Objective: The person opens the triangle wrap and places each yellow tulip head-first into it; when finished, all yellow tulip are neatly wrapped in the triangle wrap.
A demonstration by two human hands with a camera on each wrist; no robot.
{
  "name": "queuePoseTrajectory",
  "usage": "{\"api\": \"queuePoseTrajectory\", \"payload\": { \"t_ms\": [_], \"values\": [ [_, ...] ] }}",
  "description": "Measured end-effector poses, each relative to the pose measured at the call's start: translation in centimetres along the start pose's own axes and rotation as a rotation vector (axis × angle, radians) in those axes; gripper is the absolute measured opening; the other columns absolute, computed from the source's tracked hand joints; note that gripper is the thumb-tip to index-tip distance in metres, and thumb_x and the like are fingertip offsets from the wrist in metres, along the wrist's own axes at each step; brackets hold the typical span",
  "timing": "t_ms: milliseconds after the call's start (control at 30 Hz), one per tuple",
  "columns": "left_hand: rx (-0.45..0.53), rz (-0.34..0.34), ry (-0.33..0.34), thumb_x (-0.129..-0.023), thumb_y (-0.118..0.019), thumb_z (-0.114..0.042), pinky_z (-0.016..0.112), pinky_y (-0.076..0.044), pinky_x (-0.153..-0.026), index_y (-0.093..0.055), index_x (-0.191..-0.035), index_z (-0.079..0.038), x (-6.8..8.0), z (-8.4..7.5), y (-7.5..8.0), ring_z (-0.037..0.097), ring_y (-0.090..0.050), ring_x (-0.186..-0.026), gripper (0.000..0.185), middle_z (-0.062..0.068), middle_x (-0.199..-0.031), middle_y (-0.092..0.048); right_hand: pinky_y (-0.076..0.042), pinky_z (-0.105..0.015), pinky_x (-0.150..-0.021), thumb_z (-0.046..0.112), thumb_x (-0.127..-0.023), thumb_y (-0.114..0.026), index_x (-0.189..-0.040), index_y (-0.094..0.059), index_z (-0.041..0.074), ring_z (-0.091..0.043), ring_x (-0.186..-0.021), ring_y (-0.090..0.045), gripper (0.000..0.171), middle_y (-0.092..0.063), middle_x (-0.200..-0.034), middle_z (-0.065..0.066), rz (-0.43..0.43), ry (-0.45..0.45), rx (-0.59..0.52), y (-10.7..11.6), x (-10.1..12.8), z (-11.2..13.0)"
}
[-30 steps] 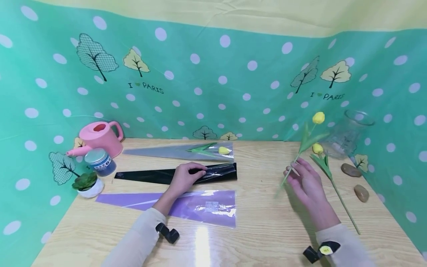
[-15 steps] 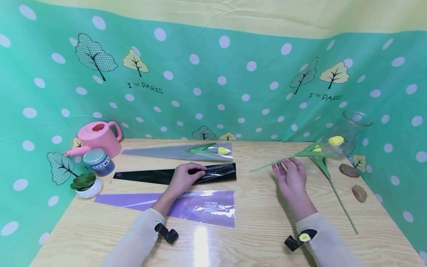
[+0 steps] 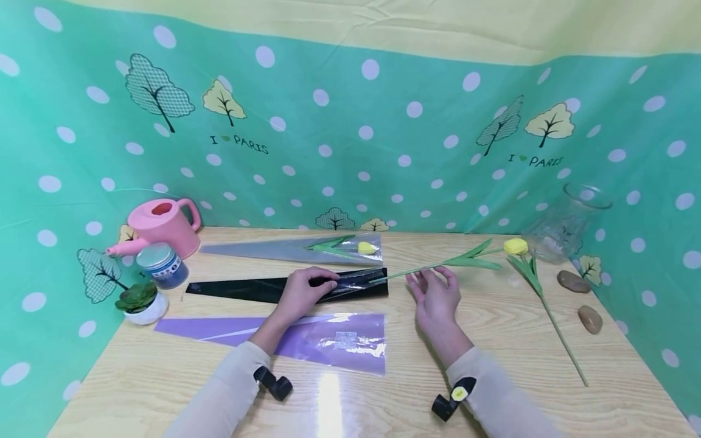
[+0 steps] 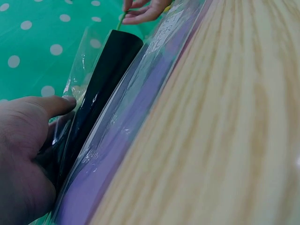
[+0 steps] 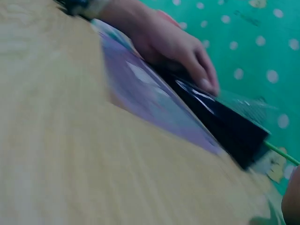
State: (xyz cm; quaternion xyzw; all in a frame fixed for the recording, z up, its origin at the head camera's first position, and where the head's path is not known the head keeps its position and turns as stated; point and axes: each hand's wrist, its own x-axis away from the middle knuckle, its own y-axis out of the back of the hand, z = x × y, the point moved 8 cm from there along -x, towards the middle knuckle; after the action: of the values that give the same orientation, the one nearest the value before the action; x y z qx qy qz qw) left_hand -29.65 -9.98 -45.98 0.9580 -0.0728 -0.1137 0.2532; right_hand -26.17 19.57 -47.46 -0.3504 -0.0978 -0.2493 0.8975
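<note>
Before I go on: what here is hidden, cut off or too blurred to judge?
- Stem tip of the held tulip: whether it has entered the black sleeve is unclear; head view too small, right wrist view blurred.
- Right hand: cut off by frame edges in both wrist views.
- Left hand: fingertips on the sleeve hidden by its own back in the head view.

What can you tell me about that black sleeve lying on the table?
The black sleeve is a long, glossy plastic cone, flat on the wooden table between a clear sleeve and a purple sleeve. Its point faces left, its wide mouth right. The left hand holds it near the mouth, where a flower stem tip reaches the opening.
</note>
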Motion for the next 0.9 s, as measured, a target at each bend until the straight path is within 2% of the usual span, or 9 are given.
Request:
{"api": "queuePoseTrajectory", "payload": {
  "t_ms": [133, 500, 700, 900],
  "values": [
    [0.003, -0.003, -0.001, -0.092, -0.08, -0.021, 0.044, -0.055, -0.103, -0.083, -0.103, -0.025, 0.0, 0.0, 0.1, 0.021, -0.072, -0.113, 0.012, -0.004, -0.109, -0.079, -0.059, -0.038, -0.102, 0.0, -0.1, -0.061, -0.125, -0.045, 0.013, -0.026, -0.114, -0.063, 0.031, -0.055, -0.123, -0.013, 0.006, 0.008, -0.006, -0.6, 1.0, -1.4],
    [0.002, -0.005, 0.006, -0.091, -0.08, -0.021, 0.042, -0.055, -0.102, -0.083, -0.102, -0.024, 0.0, 0.0, 0.0, 0.02, -0.072, -0.112, 0.012, -0.004, -0.109, -0.08, -0.058, -0.036, -0.103, -0.001, -0.099, -0.063, -0.119, -0.047, 0.009, -0.02, -0.094, -0.066, 0.027, -0.063, -0.098, -0.009, -0.006, 0.011, -0.017, -1.1, 2.0, -3.3],
    [0.001, 0.007, 0.004, -0.092, -0.08, -0.022, 0.043, -0.055, -0.103, -0.083, -0.103, -0.025, 0.0, 0.0, -0.1, 0.02, -0.072, -0.114, 0.012, -0.004, -0.11, -0.079, -0.06, -0.035, -0.1, 0.003, -0.1, -0.063, -0.112, -0.05, 0.008, -0.018, -0.087, -0.067, 0.018, -0.064, -0.094, -0.006, -0.01, 0.007, 0.036, -1.0, 2.2, -3.6],
    [0.0, 0.008, 0.004, -0.092, -0.08, -0.021, 0.043, -0.055, -0.103, -0.083, -0.102, -0.025, 0.0, 0.2, -0.1, 0.019, -0.072, -0.113, 0.012, -0.004, -0.109, -0.079, -0.059, -0.038, -0.102, 0.005, -0.1, -0.064, -0.11, -0.051, 0.008, -0.019, -0.086, -0.066, 0.017, -0.063, -0.093, -0.007, -0.012, 0.006, 0.044, -0.8, 2.2, -3.5]
  ]
}}
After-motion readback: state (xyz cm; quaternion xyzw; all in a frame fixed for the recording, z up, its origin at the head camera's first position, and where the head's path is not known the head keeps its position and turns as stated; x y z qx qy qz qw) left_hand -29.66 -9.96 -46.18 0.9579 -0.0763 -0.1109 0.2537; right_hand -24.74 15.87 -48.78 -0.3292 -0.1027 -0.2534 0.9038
